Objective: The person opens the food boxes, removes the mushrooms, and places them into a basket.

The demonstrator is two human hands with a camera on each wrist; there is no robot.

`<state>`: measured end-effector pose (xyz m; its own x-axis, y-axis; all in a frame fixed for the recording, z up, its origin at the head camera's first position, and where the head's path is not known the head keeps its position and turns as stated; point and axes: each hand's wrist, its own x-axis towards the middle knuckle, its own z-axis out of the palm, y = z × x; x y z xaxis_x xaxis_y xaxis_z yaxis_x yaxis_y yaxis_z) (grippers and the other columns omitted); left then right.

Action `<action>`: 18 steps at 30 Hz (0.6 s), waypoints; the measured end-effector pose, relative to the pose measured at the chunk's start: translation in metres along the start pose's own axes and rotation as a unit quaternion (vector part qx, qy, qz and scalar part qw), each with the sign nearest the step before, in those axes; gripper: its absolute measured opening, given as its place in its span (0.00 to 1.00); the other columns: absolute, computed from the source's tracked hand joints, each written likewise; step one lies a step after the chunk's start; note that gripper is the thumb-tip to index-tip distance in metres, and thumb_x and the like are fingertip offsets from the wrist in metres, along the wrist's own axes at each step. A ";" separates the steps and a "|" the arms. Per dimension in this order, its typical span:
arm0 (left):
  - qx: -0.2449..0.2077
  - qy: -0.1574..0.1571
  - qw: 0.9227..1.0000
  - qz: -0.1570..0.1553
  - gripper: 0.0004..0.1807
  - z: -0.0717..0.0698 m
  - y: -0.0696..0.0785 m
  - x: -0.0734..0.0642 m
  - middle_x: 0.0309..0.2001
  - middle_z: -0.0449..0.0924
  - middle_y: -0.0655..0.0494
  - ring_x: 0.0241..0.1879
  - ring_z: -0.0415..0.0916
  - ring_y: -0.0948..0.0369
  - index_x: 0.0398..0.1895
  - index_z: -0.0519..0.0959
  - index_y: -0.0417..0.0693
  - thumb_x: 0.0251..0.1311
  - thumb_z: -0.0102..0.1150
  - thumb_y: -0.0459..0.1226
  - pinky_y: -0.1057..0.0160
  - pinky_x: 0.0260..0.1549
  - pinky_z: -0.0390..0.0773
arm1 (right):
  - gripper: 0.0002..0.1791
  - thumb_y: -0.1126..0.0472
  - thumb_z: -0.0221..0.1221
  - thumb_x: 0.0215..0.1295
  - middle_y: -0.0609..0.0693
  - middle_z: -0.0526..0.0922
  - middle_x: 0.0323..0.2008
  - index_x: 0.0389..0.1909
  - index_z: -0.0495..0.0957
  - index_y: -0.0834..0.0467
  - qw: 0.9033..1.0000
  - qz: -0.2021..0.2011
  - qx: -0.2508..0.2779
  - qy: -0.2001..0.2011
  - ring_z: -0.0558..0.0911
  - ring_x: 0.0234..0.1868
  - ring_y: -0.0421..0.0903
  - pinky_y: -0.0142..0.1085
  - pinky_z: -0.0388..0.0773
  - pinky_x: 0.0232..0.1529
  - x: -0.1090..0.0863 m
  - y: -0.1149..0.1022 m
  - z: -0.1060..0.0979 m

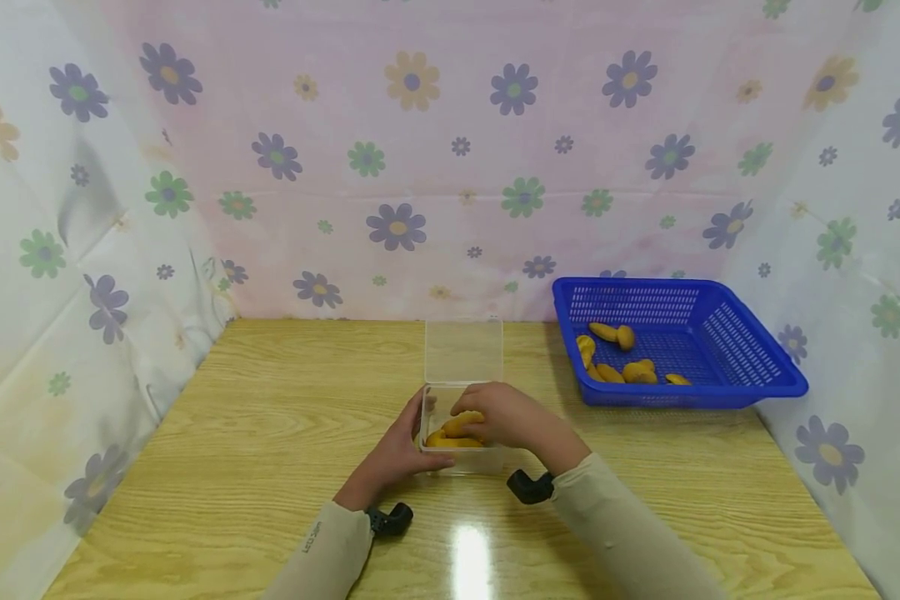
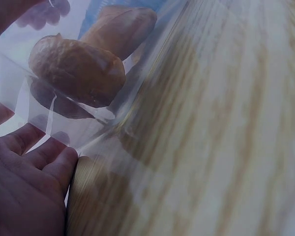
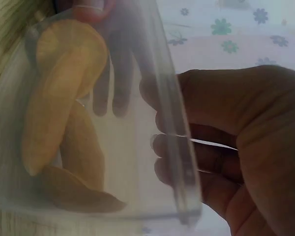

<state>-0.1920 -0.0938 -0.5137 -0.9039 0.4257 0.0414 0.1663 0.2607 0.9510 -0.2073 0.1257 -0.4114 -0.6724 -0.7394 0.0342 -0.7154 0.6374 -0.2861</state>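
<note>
A clear plastic box [image 1: 487,461] stands on the table, its clear lid [image 1: 463,350] tipped back. Yellow-orange elongated pieces [image 1: 461,424] lie inside; their exact kind is hard to tell. My left hand [image 1: 396,454] grips the box's left side, thumb along the front and fingers at the side wall. Over the opening, my right hand [image 1: 498,417] dips its loosely curled fingers inside. The right wrist view shows those fingers [image 3: 164,120] past the rim, apart from the pieces [image 3: 54,113], with nothing visible between them. Through the wall in the left wrist view, two pieces [image 2: 76,69] show.
A blue perforated basket [image 1: 776,390] stands at the back right, holding several yellow-orange pieces [image 1: 637,372], some mushroom-shaped. Flower-print cloth [image 1: 457,225] closes off the back and both sides of the wooden table [image 1: 285,400]. Black wrist mounts [image 1: 528,487] sit below the hands.
</note>
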 end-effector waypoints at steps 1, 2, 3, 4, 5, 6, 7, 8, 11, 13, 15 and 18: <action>0.000 0.000 1.000 0.000 0.64 0.000 0.000 0.000 0.78 0.43 0.52 0.77 0.44 0.53 0.77 0.36 0.69 0.47 0.76 0.45 0.45 0.70 0.56 | 0.13 0.54 0.61 0.67 0.47 0.85 0.46 0.49 0.84 0.54 1.000 -0.008 -0.006 -0.002 0.83 0.48 0.45 0.41 0.79 0.53 0.001 0.000 0.001; 0.000 0.001 1.000 -0.001 0.64 0.000 0.000 0.000 0.78 0.44 0.52 0.77 0.44 0.53 0.77 0.36 0.69 0.47 0.76 0.45 0.45 0.70 0.56 | 0.13 0.54 0.61 0.66 0.47 0.85 0.45 0.48 0.84 0.54 1.000 -0.015 -0.008 -0.003 0.83 0.47 0.44 0.40 0.80 0.52 0.002 -0.001 0.002; 0.000 0.001 1.000 -0.002 0.64 0.000 0.000 0.000 0.78 0.44 0.52 0.77 0.44 0.53 0.77 0.36 0.69 0.47 0.76 0.45 0.46 0.70 0.57 | 0.13 0.55 0.62 0.66 0.48 0.85 0.45 0.47 0.85 0.54 1.000 -0.023 -0.009 -0.003 0.83 0.46 0.44 0.40 0.80 0.51 0.003 -0.001 0.003; 0.000 0.001 1.000 -0.001 0.64 0.000 0.000 0.000 0.78 0.44 0.52 0.77 0.44 0.53 0.77 0.36 0.69 0.47 0.76 0.45 0.46 0.70 0.57 | 0.13 0.55 0.62 0.65 0.48 0.85 0.44 0.47 0.85 0.55 1.000 -0.029 -0.010 -0.003 0.83 0.46 0.44 0.40 0.80 0.51 0.004 -0.001 0.003; 0.001 0.001 1.000 0.001 0.64 0.000 0.000 0.000 0.78 0.44 0.51 0.77 0.44 0.52 0.77 0.35 0.69 0.47 0.76 0.45 0.46 0.70 0.57 | 0.12 0.56 0.63 0.65 0.48 0.86 0.44 0.46 0.85 0.55 0.999 -0.034 -0.011 -0.003 0.83 0.45 0.44 0.39 0.80 0.50 0.005 -0.002 0.004; 0.001 0.000 1.000 0.000 0.64 0.000 -0.001 0.000 0.78 0.44 0.52 0.77 0.44 0.52 0.77 0.35 0.69 0.48 0.76 0.45 0.46 0.70 0.57 | 0.12 0.56 0.64 0.64 0.48 0.86 0.43 0.46 0.85 0.55 0.999 -0.038 -0.014 -0.003 0.83 0.45 0.44 0.39 0.80 0.49 0.005 -0.002 0.004; 0.000 0.001 1.000 0.003 0.64 0.000 -0.001 0.000 0.78 0.44 0.51 0.77 0.44 0.52 0.77 0.35 0.69 0.48 0.75 0.45 0.45 0.70 0.58 | 0.12 0.57 0.64 0.64 0.49 0.86 0.43 0.46 0.85 0.55 0.999 -0.038 -0.013 -0.003 0.83 0.44 0.44 0.38 0.81 0.48 0.006 -0.002 0.005; -0.001 0.000 1.000 0.004 0.64 0.000 -0.001 0.000 0.78 0.43 0.52 0.77 0.44 0.52 0.77 0.35 0.70 0.48 0.75 0.46 0.45 0.70 0.58 | 0.12 0.58 0.64 0.63 0.49 0.86 0.43 0.46 0.85 0.56 0.999 -0.038 -0.010 -0.004 0.83 0.44 0.44 0.38 0.81 0.48 0.006 -0.002 0.005; 0.000 -0.002 1.000 0.008 0.64 0.000 -0.004 0.000 0.78 0.44 0.51 0.77 0.44 0.51 0.77 0.35 0.70 0.47 0.75 0.47 0.45 0.69 0.59 | 0.11 0.60 0.65 0.63 0.48 0.86 0.42 0.45 0.86 0.55 0.999 -0.033 -0.002 -0.010 0.83 0.42 0.43 0.36 0.81 0.45 0.008 -0.001 0.007; 0.001 -0.004 1.000 0.013 0.65 0.000 -0.005 0.000 0.78 0.44 0.49 0.76 0.45 0.50 0.77 0.34 0.69 0.47 0.75 0.47 0.44 0.68 0.61 | 0.10 0.60 0.65 0.62 0.48 0.86 0.41 0.44 0.86 0.55 0.999 -0.030 0.003 -0.016 0.83 0.40 0.42 0.34 0.81 0.43 0.009 -0.001 0.009; 0.001 -0.007 1.000 0.017 0.65 0.001 -0.006 0.000 0.77 0.45 0.48 0.76 0.45 0.51 0.78 0.34 0.68 0.47 0.75 0.47 0.44 0.68 0.61 | 0.10 0.60 0.65 0.62 0.47 0.86 0.39 0.43 0.86 0.55 0.999 -0.030 0.006 -0.021 0.82 0.38 0.41 0.32 0.80 0.41 0.011 0.000 0.010; -0.001 -0.004 1.000 0.022 0.65 0.000 -0.004 0.000 0.78 0.44 0.48 0.76 0.45 0.50 0.78 0.34 0.68 0.48 0.75 0.46 0.43 0.67 0.62 | 0.09 0.59 0.66 0.61 0.45 0.86 0.38 0.42 0.86 0.53 0.999 -0.031 0.007 -0.025 0.82 0.36 0.39 0.31 0.80 0.39 0.015 0.001 0.012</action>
<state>-0.1928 -0.0946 -0.5173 -0.8928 0.4434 0.0800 0.2043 0.2401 0.9490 -0.2157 0.1124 -0.4226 -0.6166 -0.7873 0.0038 -0.7521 0.5876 -0.2984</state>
